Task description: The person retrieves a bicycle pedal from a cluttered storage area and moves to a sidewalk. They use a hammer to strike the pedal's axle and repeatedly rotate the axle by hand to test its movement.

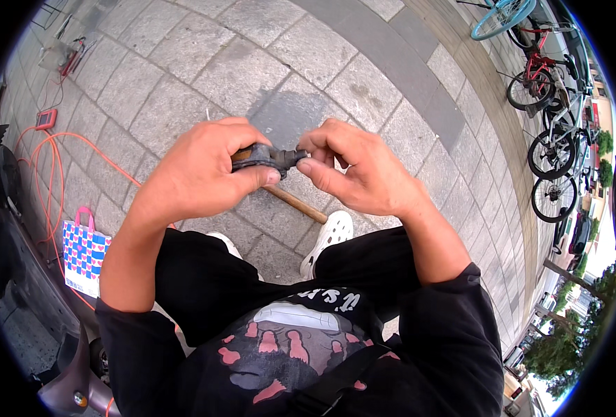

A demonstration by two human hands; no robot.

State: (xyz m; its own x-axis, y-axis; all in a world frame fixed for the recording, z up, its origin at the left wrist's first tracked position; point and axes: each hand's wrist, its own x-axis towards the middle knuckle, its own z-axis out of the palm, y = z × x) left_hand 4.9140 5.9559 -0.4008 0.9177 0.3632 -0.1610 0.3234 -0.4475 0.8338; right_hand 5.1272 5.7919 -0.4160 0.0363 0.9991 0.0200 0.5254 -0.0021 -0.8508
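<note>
A small, dark, greasy metal part (274, 158) with a narrow stub at its right end is held up between my two hands. My left hand (203, 167) is closed around its wider body, thumb along the near side. At the stub, my right hand (363, 167) pinches with thumb and forefinger; whether a separate small piece sits in that pinch I cannot make out. Lower down, a wooden handle (297, 203) lies by my white clog (329, 240), its far end hidden behind the part and my left hand.
An orange hose (103, 154) curls over the paving at left, near a red handheld device (46, 119). A checked bag (85, 251) stands beside a dark scooter (26, 299). Several parked bicycles (551, 146) line the right side.
</note>
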